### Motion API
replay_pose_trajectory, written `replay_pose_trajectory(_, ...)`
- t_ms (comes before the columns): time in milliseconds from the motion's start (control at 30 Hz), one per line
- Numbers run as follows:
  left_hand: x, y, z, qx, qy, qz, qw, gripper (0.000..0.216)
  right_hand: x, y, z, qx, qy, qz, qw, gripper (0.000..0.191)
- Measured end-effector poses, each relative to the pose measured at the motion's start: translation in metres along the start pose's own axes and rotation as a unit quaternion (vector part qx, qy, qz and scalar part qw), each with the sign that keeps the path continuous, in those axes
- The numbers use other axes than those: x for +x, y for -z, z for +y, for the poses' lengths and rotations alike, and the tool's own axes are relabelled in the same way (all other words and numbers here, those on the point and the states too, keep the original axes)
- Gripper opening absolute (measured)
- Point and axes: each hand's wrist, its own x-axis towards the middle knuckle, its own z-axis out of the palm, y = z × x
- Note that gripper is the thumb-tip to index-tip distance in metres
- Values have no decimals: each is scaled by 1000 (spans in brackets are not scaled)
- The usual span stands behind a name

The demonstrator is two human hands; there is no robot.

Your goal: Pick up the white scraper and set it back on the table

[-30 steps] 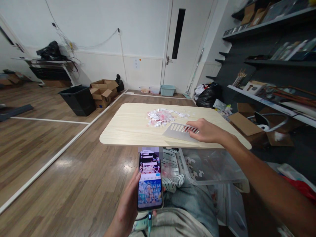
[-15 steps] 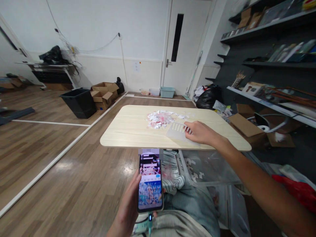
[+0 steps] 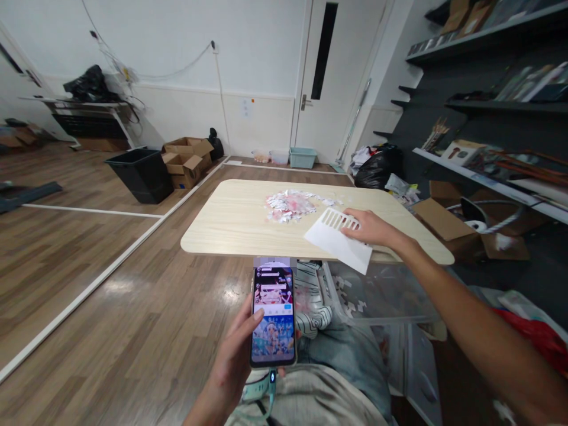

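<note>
Your right hand (image 3: 370,228) fingers pinch the slotted white scraper (image 3: 339,239) over the tabletop (image 3: 235,222) edge; left hand (image 3: 233,361) fingers wrap the phone (image 3: 273,316).

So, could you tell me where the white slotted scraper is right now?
In the head view, the white slotted scraper is in the right hand, over the table's near right edge, just right of the pile of paper scraps.
</note>
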Motion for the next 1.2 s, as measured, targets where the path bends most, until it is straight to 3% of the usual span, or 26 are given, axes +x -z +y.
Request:
replay_pose_trajectory(200, 1, -1, -1, -1, 16, -8, 1000, 87, -7, -23, 36, 18, -7, -77, 997, 58)
replay_pose_trajectory(333, 8, 2, -10, -18, 26, 10, 999, 86, -8, -26, 39, -20, 19, -71, 997, 61)
replay_pose_trajectory(500, 8, -2, -12, -69, 21, 65, 995, 74, -11, -21, 23, -72, -6, -20, 997, 63)
replay_pose_trajectory(567, 5, -5, -7, -74, 35, 54, 995, 68, -17, -19, 6, -58, 4, 44, 997, 53)
replay_pose_trajectory(667, 2, -9, -2, -81, 37, 59, 994, 63, -40, -22, -37, 62, 34, 187, 980, 23)
replay_pose_trajectory(733, 4, -9, -3, -86, 32, 73, 993, 64, -64, -29, -75, 146, 48, 240, 958, 20)
replay_pose_trajectory(933, 12, -4, -18, -99, -10, 120, 988, 67, -130, -72, -173, 353, 6, 194, 915, 43)
replay_pose_trajectory(1067, 13, 0, -24, -88, -32, 122, 988, 61, -146, -100, -199, 477, -42, 183, 859, 57)
replay_pose_trajectory(1200, 17, 2, -27, -69, -14, 99, 993, 61, -152, -108, -212, 535, -89, 200, 816, 58)
